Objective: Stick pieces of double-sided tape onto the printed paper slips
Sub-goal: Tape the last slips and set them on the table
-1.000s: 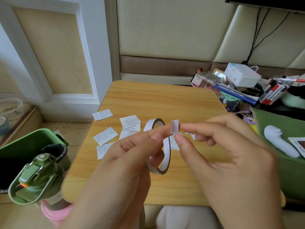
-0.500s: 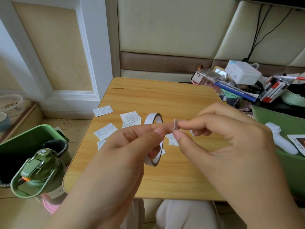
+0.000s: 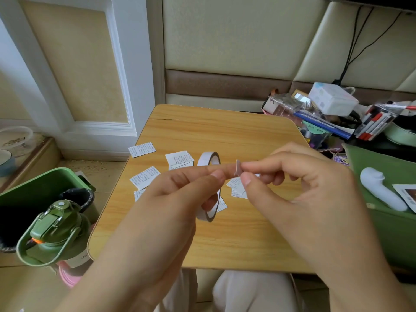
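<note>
The right hand [image 3: 299, 194] is pinching a small tape piece [image 3: 238, 168] upright; the left hand [image 3: 166, 203] is gripping the tape roll [image 3: 208, 188]. The nearest printed slips [image 3: 236, 186] are lying on the tabletop [image 3: 225, 131] directly beneath the right fingers [image 3: 246, 180].

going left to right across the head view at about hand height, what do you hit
green bottle → paper slip → left hand → tape roll → tape piece → right hand → white object on the green surface

Both hands [image 3: 225, 188] pinch a tape piece [image 3: 238, 168] above slips [image 3: 144, 177].
</note>
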